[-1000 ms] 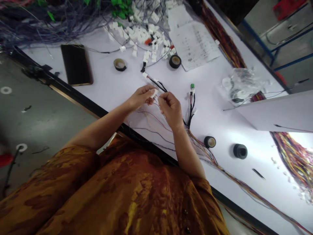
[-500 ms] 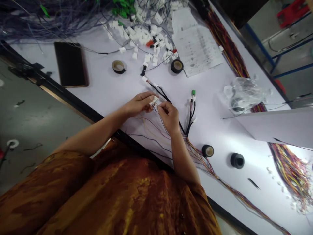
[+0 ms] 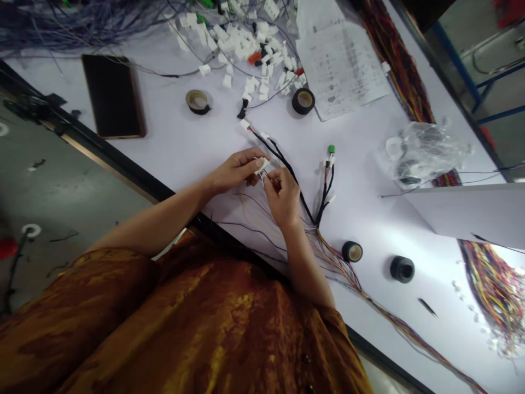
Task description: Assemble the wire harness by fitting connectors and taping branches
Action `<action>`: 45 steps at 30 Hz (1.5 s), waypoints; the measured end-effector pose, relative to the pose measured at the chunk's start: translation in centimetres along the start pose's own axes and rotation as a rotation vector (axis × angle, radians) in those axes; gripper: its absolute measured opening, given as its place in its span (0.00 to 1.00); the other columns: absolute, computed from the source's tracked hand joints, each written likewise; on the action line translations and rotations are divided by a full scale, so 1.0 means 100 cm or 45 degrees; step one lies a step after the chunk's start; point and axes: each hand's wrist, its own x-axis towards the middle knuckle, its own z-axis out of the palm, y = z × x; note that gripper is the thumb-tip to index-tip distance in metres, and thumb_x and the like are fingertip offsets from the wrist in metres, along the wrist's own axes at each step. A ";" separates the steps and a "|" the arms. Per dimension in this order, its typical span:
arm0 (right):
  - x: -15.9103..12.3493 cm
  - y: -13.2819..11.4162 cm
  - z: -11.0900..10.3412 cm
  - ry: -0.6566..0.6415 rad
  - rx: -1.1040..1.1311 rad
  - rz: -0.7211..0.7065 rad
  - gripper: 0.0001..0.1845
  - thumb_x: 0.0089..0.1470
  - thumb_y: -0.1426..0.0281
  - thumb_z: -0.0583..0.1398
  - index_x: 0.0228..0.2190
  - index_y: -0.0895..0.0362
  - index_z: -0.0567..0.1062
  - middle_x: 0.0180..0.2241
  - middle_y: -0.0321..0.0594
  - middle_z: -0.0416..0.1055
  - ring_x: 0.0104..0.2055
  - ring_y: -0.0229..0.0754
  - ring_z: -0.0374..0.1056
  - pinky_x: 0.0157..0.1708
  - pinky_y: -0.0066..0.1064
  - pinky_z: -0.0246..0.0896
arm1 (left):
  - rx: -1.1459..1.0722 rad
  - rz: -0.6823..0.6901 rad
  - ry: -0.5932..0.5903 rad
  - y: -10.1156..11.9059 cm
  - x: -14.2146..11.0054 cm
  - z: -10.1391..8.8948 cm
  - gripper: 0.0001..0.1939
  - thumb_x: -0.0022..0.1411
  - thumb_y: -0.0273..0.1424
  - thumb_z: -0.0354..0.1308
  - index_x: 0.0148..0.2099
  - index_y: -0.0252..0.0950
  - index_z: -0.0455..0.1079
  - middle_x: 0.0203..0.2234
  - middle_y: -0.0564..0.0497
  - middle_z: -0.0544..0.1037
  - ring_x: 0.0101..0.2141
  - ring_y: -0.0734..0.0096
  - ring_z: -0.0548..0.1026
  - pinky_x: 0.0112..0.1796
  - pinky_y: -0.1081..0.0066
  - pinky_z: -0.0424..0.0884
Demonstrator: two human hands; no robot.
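Between thumb and fingers, my left hand [image 3: 241, 168] grips a white connector housing [image 3: 261, 164]. Close against it, my right hand [image 3: 284, 192] is pinched on a thin wire whose end meets the housing; whether it sits inside a slot I cannot tell. Loose wires [image 3: 262, 210] trail below both hands toward the table edge. Just beyond the hands runs a black-taped branch [image 3: 283, 161] of the wire harness [image 3: 369, 298], ending in a white connector. Another branch with a green connector [image 3: 331, 149] lies to the right.
White connectors [image 3: 233, 44] are heaped at the back beside printed sheets [image 3: 340, 65]. Tape rolls [image 3: 303, 101] lie around, one [image 3: 197, 102] near a dark phone [image 3: 112, 96]. A plastic bag [image 3: 424, 150], a white panel [image 3: 476, 213] and wire bundles [image 3: 490, 279] stand right.
The view has shifted slightly, so the tabletop things appear displaced. My left hand has tilted the connector housing a little, and my right fingers stay close against it.
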 end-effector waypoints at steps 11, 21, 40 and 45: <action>-0.006 0.007 0.001 0.079 0.070 -0.042 0.09 0.60 0.72 0.55 0.26 0.53 0.65 0.27 0.32 0.62 0.31 0.36 0.59 0.36 0.32 0.55 | 0.055 -0.033 -0.002 0.002 -0.001 0.002 0.18 0.62 0.43 0.64 0.46 0.35 0.72 0.24 0.56 0.71 0.20 0.81 0.71 0.22 0.80 0.66; 0.006 0.012 -0.022 0.057 0.898 0.532 0.12 0.56 0.61 0.59 0.28 0.52 0.62 0.24 0.30 0.60 0.27 0.35 0.61 0.33 0.31 0.64 | 0.006 -0.082 0.103 -0.004 0.000 -0.002 0.16 0.63 0.42 0.63 0.47 0.36 0.72 0.22 0.55 0.72 0.20 0.80 0.71 0.23 0.79 0.68; 0.008 0.009 -0.025 0.037 0.999 0.624 0.14 0.54 0.60 0.62 0.27 0.52 0.63 0.23 0.30 0.61 0.24 0.33 0.58 0.24 0.26 0.59 | -0.040 -0.077 0.104 -0.013 0.003 -0.001 0.16 0.61 0.44 0.64 0.44 0.38 0.73 0.23 0.53 0.73 0.20 0.77 0.71 0.21 0.76 0.67; 0.000 0.000 -0.012 0.038 0.391 0.240 0.10 0.53 0.69 0.61 0.23 0.54 0.67 0.21 0.28 0.59 0.24 0.31 0.53 0.26 0.27 0.53 | -0.176 -0.132 0.065 -0.009 0.002 0.000 0.20 0.59 0.45 0.66 0.46 0.36 0.73 0.22 0.55 0.72 0.20 0.78 0.71 0.22 0.77 0.66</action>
